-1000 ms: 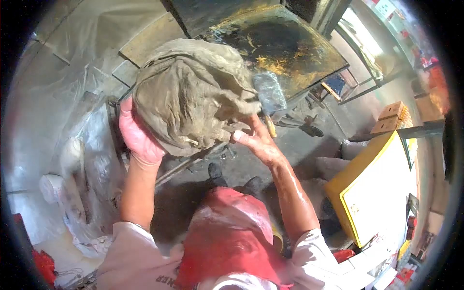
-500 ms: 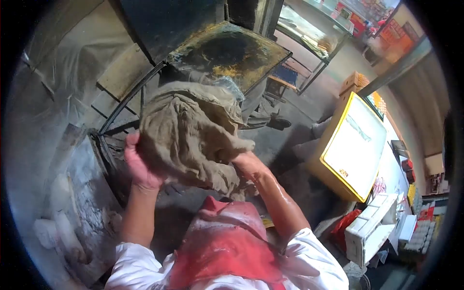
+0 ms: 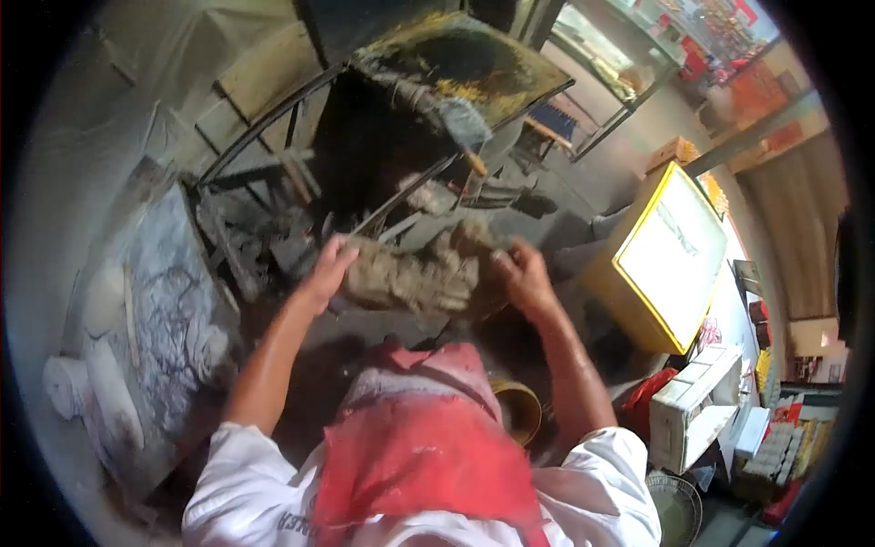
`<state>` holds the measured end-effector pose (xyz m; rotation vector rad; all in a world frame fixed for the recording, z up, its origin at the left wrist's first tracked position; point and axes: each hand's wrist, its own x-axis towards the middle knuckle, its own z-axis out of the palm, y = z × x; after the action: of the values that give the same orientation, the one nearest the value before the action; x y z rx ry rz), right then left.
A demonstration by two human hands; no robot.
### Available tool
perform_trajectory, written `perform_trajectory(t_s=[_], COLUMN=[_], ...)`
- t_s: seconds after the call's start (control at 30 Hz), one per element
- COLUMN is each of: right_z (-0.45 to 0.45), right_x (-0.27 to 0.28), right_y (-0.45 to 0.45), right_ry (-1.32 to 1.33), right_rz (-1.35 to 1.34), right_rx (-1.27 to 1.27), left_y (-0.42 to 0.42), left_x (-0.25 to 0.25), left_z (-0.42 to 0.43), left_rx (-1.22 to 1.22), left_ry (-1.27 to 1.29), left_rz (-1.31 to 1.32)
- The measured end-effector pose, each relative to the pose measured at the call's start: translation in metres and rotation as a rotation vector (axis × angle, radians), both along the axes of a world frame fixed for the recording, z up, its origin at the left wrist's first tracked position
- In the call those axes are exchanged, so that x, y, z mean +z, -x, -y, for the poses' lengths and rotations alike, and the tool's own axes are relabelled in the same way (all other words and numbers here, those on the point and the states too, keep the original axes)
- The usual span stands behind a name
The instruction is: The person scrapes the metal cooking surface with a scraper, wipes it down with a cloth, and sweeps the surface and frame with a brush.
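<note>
In the middle of the frame, the left hand (image 3: 330, 272) and the right hand (image 3: 527, 275) each grip one end of a bunched brown cloth (image 3: 415, 278), fingers closed on it. A red apron (image 3: 428, 469) fills the bottom center, a yellow bucket (image 3: 518, 410) sits just right of it, and a stained board (image 3: 474, 68) lies at upper center.

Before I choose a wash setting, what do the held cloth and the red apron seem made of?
Cloth: probably fabric, matt brown, bunching in soft folds.
Apron: likely fabric, mostly dull red; it drapes and creases, with pale smudges. Whether coated: unclear.
</note>
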<state>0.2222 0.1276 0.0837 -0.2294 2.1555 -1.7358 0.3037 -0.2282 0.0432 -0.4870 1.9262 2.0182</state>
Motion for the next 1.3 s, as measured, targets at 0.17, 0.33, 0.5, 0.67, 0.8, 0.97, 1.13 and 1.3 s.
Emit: perform_trajectory(t_s=[0.17,0.33,0.5,0.67,0.8,0.97,1.13,1.3], right_z=[-0.001,-0.040,-0.059,-0.064,-0.061,-0.059,-0.009,0.030], right_x=[0.064,-0.034,-0.024,-0.020,0.009,0.058,0.093,0.076], right_y=[0.002,-0.010,-0.012,-0.008,-0.009,0.003,0.014,0.005], right_ry=[0.138,-0.110,-0.046,-0.697,-0.402,0.388,0.549,0.659], right_rz=[0.106,0.361,0.415,-0.292,-0.311,0.376,0.416,0.608], right_rx=[-0.101,-0.117,0.118,0.513,0.406,0.260,0.034,0.111], left_y=[0.012,-0.004,-0.008,-0.009,-0.004,0.033,0.042,0.004], left_x=[0.108,0.072,0.037,0.065,0.056,0.022,0.010,-0.021], left_z=[-0.034,-0.041,-0.054,-0.068,-0.056,-0.012,-0.059,-0.112], left_rx=[0.009,-0.190,-0.406,-0.565,-0.748,-0.123,0.597,0.153], left_ry=[-0.058,0.231,0.565,0.808,1.164,0.494,0.165,-0.392], left_rz=[-0.380,-0.095,-0.087,-0.115,-0.178,-0.446,-0.245,0.424])
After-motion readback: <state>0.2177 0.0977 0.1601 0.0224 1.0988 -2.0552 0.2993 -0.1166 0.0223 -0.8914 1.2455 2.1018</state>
